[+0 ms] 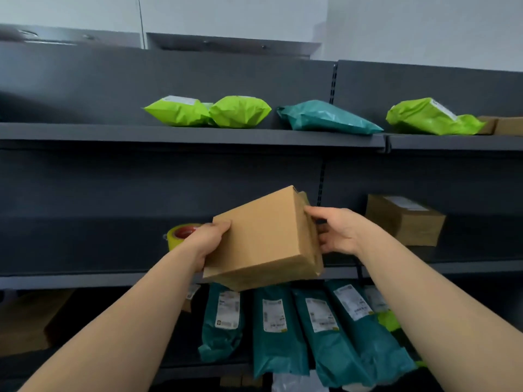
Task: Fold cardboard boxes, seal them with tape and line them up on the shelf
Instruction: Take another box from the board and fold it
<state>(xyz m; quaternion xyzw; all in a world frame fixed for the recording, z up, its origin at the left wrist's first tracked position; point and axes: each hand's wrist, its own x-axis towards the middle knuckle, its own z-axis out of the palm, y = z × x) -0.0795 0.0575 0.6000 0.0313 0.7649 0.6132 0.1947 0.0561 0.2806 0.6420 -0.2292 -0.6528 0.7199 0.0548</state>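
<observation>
A folded brown cardboard box (263,241) is held tilted in the air in front of the middle shelf (85,278). My left hand (208,244) grips its left side, thumb on the top face. My right hand (336,232) holds the right end, thumb on the upper edge and fingers around the flap side. A roll of clear tape with a red core (179,236) stands on the middle shelf just behind my left hand. Another sealed brown box (404,219) sits on the same shelf to the right.
The upper shelf (198,135) carries lime green mailer bags (209,111), a teal mailer bag (325,117) and a brown box at the far right. Several teal bags with white labels (311,326) fill the lower shelf. Flat cardboard (25,321) lies at lower left.
</observation>
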